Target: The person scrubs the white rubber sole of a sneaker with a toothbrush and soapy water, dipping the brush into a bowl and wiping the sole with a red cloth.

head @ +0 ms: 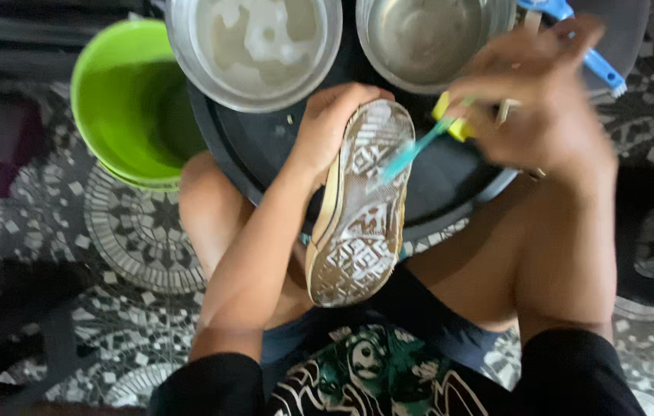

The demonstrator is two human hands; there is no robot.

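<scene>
Head view: left hand (332, 127) wrapped around a sneaker (358, 208), sole up, over the lap and a dark round tray (265, 146); right hand (546, 100), blurred, pinching a teal toothbrush (411, 154) against the sole. Beyond: soapy steel bowl (253, 46), empty steel bowl (427, 38), green bucket (130, 108), blue brush (596, 65).

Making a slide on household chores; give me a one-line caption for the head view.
Left hand holds a shoe sole-up while the right hand works a teal toothbrush across it, over a dark basin.
</scene>
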